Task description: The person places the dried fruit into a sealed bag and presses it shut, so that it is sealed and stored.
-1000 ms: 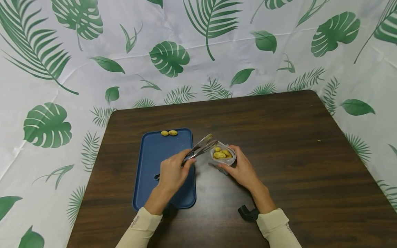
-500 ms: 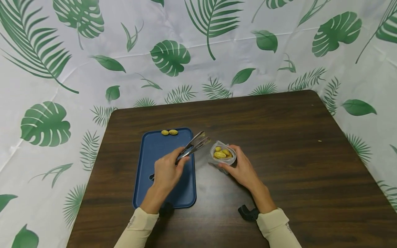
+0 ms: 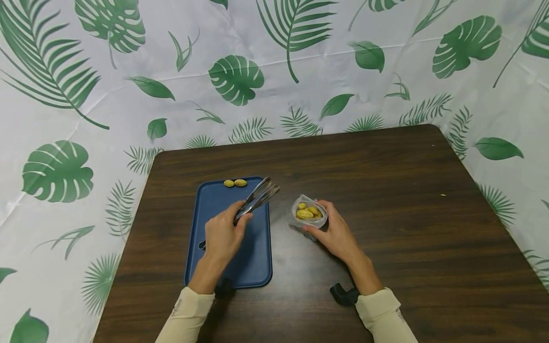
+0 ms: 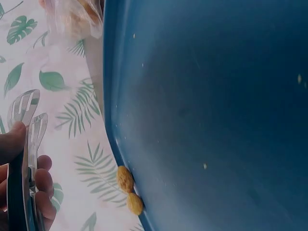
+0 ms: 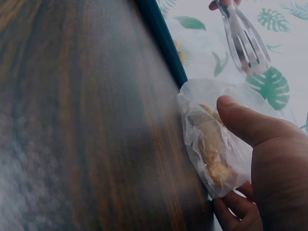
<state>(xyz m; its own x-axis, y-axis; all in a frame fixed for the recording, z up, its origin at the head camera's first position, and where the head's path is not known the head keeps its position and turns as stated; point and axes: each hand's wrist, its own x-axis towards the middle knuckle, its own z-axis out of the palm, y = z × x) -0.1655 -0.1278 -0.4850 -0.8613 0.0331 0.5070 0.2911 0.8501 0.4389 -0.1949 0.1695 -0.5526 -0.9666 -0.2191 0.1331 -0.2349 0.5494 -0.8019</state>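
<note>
My left hand (image 3: 220, 236) grips metal tongs (image 3: 259, 196) above the blue tray (image 3: 253, 267). The slotted ends stand slightly apart, with nothing visible between them in the left wrist view. Two oval yellow-brown snack pieces (image 3: 234, 183) lie side by side at the tray's far edge. To the right of the tray, my right hand (image 3: 339, 233) holds a clear plastic bag (image 3: 296, 221) between thumb and fingers. Its mouth is spread and faces up, and several similar pieces (image 3: 305, 214) show inside. The right wrist view shows the bag (image 5: 195, 132) close, its fingers partly hidden behind it.
The dark wooden table (image 3: 407, 205) extends to the right of the bag. A small pale crumb (image 3: 443, 195) lies there. Tiny crumbs (image 4: 205, 166) dot the tray. A leaf-printed white cloth (image 3: 180, 95) hangs behind the table. A black wrist mount (image 3: 343, 294) sits at the right wrist.
My left hand has drawn the tongs leftward, away from the bag and over the tray. The right hand and its bag have stayed nearly still.
</note>
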